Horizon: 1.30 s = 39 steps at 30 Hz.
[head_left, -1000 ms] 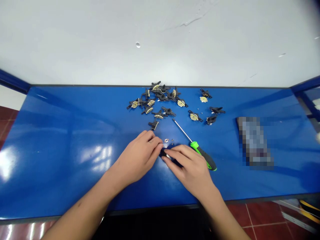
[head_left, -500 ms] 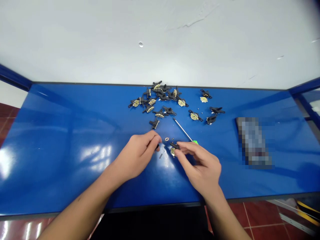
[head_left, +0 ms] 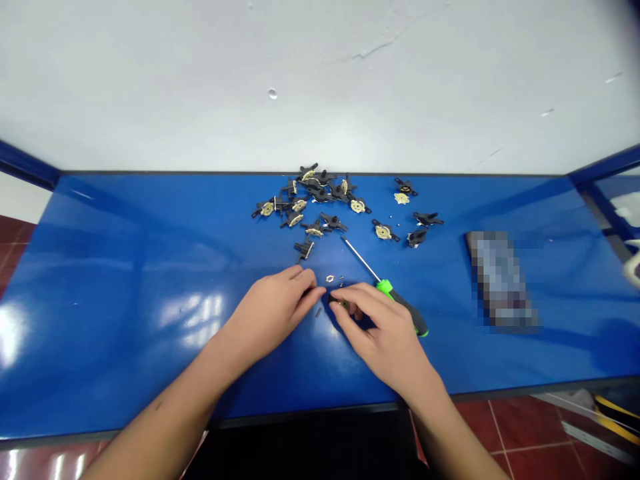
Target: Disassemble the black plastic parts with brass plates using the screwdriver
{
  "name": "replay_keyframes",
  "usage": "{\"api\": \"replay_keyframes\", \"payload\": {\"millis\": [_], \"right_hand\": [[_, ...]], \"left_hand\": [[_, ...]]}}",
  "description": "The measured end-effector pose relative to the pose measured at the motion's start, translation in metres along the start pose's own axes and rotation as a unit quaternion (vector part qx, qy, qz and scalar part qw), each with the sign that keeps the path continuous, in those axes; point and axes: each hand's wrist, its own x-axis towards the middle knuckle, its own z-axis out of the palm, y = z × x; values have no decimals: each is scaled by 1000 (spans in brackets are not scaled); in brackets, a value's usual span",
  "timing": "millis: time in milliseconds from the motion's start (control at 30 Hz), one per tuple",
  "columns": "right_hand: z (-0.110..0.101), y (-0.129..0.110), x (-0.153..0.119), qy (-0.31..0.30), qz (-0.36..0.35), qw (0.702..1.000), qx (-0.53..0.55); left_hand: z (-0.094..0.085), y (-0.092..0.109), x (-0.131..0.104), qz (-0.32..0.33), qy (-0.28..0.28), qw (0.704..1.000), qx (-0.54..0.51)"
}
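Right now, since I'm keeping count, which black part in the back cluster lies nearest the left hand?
The black part just beyond the left hand; the other parts in that cluster lie farther back, toward the wall.

Single head cam, worn, looking forward and down from above the near side of the blue table (head_left: 125, 347). Close-in range: far table edge fits end to end, near corners get cropped. Forearms enter from the bottom (left hand (head_left: 273, 312) and right hand (head_left: 384, 328) land near center). White wall (head_left: 300, 127) fills the top.
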Motion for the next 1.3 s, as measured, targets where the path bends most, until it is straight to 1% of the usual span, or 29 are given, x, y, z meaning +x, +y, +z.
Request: {"api": "replay_keyframes", "payload": {"millis": [67,133,233,333,433,500,567,600,633,700,767,833,900,933,967,1000,1033,1067,1133,1200,1233,1300], "right_hand": [[-2,1,4,-24,-9,1000,-11],[-4,2,8,-51,-11,998,-30],[-4,3,10,-69,3,996,-56],[-2,3,10,-51,19,997,-63],[-3,2,10,-19,16,999,-32],[-5,1,9,11,14,1000,4],[-7,-1,8,45,35,997,49],[-7,-2,7,57,58,994,79],[-7,-3,6,65,85,988,115],[-4,-6,5,68,138,968,196],[-1,-10,3,57,174,947,265],[1,-14,0,44,193,932,305],[2,-17,-3,32,198,926,320],[2,-17,-5,29,194,928,316],[2,-17,-7,33,183,935,301],[1,-16,-9,42,165,948,271],[-1,-15,-10,48,139,963,225],[-2,-14,-12,47,109,978,169],[-3,-11,-14,17,46,998,48],[-3,-9,-15,-37,0,998,-43],[-2,-8,-15,-58,-14,995,-74],[2,-6,-14,-81,-32,988,-125]], "left_hand": [[7,-3,1,43,2,997,62],[13,-6,1,64,13,992,107],[20,-11,2,77,47,990,111],[22,-15,3,79,86,989,93],[20,-15,3,76,129,986,70],[15,-14,2,74,163,984,23],[9,-11,-1,79,186,979,-39],[6,-9,-2,89,186,976,-70],[3,-7,-4,99,174,975,-100],[0,-1,-8,113,130,973,-156],[-1,5,-10,98,91,971,-196],[0,12,-13,77,68,972,-211],[1,19,-17,53,65,971,-223],[3,22,-20,30,67,968,-242],[4,25,-24,0,73,959,-272],[7,28,-29,-43,71,945,-316],[11,30,-35,-93,66,922,-371],[15,31,-41,-136,65,890,-430],[25,32,-52,-195,77,832,-513],[37,32,-61,-223,129,788,-559],[42,32,-64,-230,146,774,-572],[51,32,-69,-236,174,756,-585]]}}
